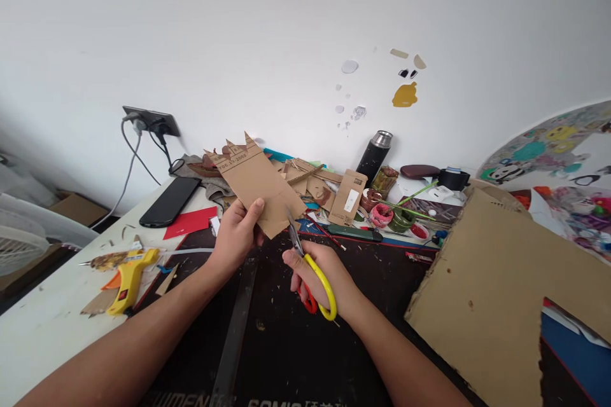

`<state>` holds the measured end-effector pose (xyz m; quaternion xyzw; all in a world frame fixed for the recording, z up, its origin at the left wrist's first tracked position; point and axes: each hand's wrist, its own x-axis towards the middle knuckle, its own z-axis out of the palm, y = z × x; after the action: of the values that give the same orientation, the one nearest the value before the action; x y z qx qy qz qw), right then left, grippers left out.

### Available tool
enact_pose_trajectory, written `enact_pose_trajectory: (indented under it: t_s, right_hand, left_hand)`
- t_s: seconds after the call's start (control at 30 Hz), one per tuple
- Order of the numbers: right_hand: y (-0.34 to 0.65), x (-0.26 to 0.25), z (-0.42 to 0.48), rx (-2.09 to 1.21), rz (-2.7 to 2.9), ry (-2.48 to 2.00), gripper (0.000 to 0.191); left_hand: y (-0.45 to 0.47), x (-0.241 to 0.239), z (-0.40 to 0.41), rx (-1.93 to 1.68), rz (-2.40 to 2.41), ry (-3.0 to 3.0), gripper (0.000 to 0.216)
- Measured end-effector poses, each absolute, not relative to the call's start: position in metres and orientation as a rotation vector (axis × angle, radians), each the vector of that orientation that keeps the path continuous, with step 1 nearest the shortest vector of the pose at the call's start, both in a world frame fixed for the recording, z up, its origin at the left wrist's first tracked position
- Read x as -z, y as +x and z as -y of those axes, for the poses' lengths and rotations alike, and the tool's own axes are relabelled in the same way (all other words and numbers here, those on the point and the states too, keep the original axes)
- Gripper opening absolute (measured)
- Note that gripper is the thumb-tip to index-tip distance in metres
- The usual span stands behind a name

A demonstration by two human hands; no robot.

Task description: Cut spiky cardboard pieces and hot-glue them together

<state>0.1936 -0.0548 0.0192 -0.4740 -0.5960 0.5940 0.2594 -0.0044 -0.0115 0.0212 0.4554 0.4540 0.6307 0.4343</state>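
My left grip [238,226] is closed down to a pinch, thumb on top, near the lower edge of the cardboard piece [260,184], which I hold up above the dark mat [286,350] on the worktop [42,331]. I judge it light and dry, stiff enough to stand out from my thumb but easily creased; the pointed tips at its far end look fragile, so its broad body is the place to hold. My right grip [319,270] wraps the handles of the scissors [296,241], their blades at the card's near edge.
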Motion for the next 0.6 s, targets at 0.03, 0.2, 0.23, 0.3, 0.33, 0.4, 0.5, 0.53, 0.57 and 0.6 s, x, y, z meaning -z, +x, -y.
enact_pose_trajectory:
  t_s: [0.03,0.2,0.23,0.3,0.33,0.4,0.5,0.53,0.57,0.6]
  right_hand:
    - [0.1944,-0.0183,0.0546,-1.579,1.625,-1.292,0.057]
    - [0.1974,-0.0143,0.0526,-1.508,1.666,-1.302,0.053]
    - [0.1973,-0.0137,0.0525,-1.501,1.668,-1.297,0.052]
    - [0.1965,-0.0122,0.0526,-1.491,1.666,-1.289,0.050]
    - [0.1960,-0.0115,0.0528,-1.490,1.662,-1.290,0.049]
    - [0.1952,-0.0103,0.0530,-1.494,1.651,-1.303,0.047]
    - [0.1947,-0.0099,0.0530,-1.498,1.648,-1.315,0.044]
    - [0.1945,-0.0102,0.0530,-1.499,1.652,-1.313,0.043]
    - [0.1943,-0.0105,0.0530,-1.499,1.656,-1.309,0.042]
    - [0.1939,-0.0110,0.0532,-1.498,1.663,-1.304,0.041]
  left_hand:
    - [-0.0042,-0.0208,0.0113,-1.569,-1.134,1.126,0.044]
    - [-0.0019,-0.0207,0.0123,-1.589,-1.149,1.144,0.046]
    - [-0.0014,-0.0204,0.0127,-1.591,-1.157,1.150,0.046]
    - [-0.0006,-0.0195,0.0130,-1.595,-1.173,1.156,0.047]
    - [-0.0003,-0.0190,0.0129,-1.595,-1.178,1.157,0.047]
    - [-0.0001,-0.0179,0.0124,-1.591,-1.181,1.156,0.047]
    - [0.0000,-0.0169,0.0112,-1.586,-1.173,1.155,0.047]
    - [0.0002,-0.0167,0.0109,-1.589,-1.170,1.154,0.047]
    - [0.0003,-0.0166,0.0106,-1.593,-1.168,1.154,0.047]
    - [0.0005,-0.0166,0.0105,-1.596,-1.168,1.152,0.047]
